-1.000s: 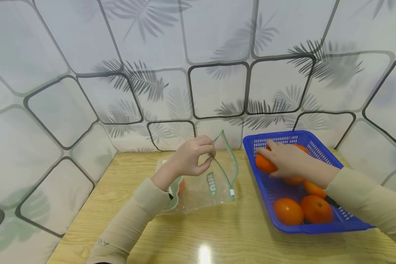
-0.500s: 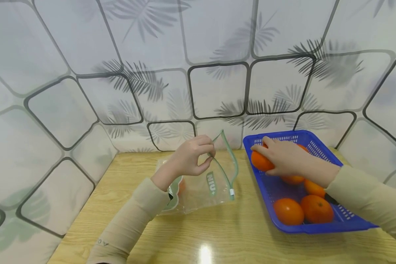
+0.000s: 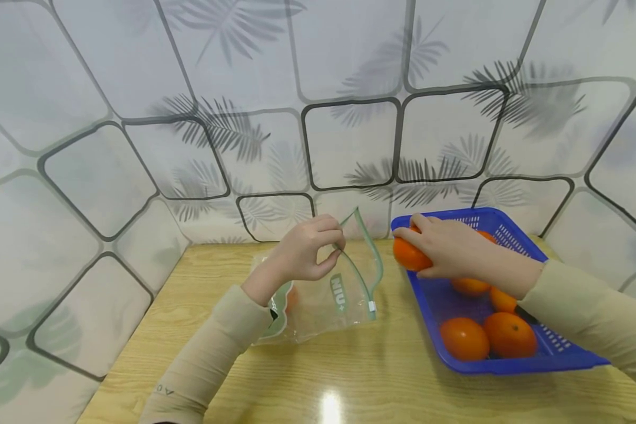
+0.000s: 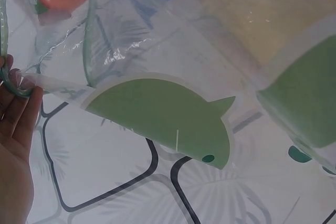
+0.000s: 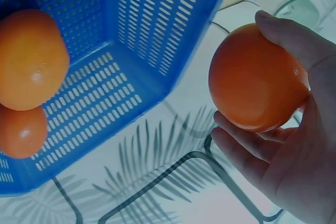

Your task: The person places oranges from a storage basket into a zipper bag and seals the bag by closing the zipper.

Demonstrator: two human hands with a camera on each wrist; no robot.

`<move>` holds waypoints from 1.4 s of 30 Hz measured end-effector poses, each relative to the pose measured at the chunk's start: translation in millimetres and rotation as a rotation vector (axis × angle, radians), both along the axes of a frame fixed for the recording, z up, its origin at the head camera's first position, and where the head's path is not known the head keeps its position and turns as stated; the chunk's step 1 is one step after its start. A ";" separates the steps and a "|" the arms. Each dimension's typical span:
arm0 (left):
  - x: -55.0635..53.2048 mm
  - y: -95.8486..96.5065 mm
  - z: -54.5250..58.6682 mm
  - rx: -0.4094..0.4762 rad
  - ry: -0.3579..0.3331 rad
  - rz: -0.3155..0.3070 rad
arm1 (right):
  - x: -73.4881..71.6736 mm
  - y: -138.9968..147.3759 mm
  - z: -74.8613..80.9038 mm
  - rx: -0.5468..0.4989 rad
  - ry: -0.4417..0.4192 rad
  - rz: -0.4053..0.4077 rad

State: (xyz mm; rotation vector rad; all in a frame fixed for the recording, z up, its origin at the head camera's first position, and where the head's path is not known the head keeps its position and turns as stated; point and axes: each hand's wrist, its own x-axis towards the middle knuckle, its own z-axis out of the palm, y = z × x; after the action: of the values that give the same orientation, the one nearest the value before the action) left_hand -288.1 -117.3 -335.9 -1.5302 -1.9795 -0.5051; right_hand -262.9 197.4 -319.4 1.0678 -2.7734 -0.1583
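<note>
My left hand pinches the green-edged mouth of a clear zip bag, and the mouth gapes toward the right. Inside the bag, an orange shape shows behind its green print. The left wrist view has the fingers holding the bag's green edge and a green printed shape on the plastic. My right hand grips an orange at the left rim of the blue plastic basket. In the right wrist view, thumb and fingers wrap round this orange, beside the basket's slotted wall.
More oranges lie in the basket, among them two at its near end, one orange beside another orange. Everything stands on a wooden table. A patterned wall covering rises close behind.
My right hand has lifted slightly and moved left with the orange, from inside the basket to its left rim. The left hand and the bag stay almost in place.
</note>
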 end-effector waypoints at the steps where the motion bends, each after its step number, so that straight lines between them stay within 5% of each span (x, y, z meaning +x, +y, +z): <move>1: 0.1 0.0 0.1 0.002 0.001 -0.001 | 0.8 -1.4 0.9 -0.001 0.006 0.005; 14: 1.6 0.3 3.5 0.011 0.017 -0.001 | 11.5 -16.9 13.3 -0.038 0.110 0.102; 42: 5.3 -2.1 6.3 0.025 0.012 0.012 | 16.0 -46.2 11.6 -0.020 0.101 0.170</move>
State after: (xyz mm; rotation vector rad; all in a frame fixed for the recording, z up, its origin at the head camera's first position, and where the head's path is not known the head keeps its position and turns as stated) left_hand -282.9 -119.4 -329.6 -1.5018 -1.9647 -0.5125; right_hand -246.9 151.2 -307.8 1.2472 -2.5763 -0.1575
